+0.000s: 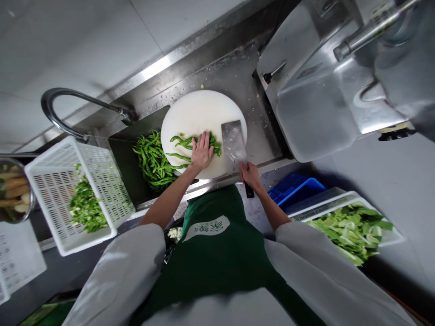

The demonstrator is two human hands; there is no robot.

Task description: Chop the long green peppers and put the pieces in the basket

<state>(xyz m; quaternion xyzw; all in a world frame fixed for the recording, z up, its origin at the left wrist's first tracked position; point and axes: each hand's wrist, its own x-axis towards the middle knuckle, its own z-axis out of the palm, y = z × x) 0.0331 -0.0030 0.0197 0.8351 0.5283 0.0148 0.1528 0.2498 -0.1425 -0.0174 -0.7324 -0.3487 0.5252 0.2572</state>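
My left hand (201,151) lies over a small bunch of long green chili peppers (217,147) on a round white cutting board (193,106). Its fingers are stretched out and the thumb stands apart. A few chili peppers trail to the left of that hand, some reaching past the board's edge. In my right hand (249,175) is the dark handle of a cleaver (234,139). The broad blade lies over the board's right side, a little apart from the peppers. Left of the board, a heap of whole green chili peppers (152,158) fills part of the sink.
The sink (125,181) has a curved faucet (64,90) behind it. A white perforated basket (50,181) with chopped greens stands on the left, near a metal bowl (32,199). A large metal machine (316,104) is at right, above a blue crate (295,188) and leafy greens (353,228).
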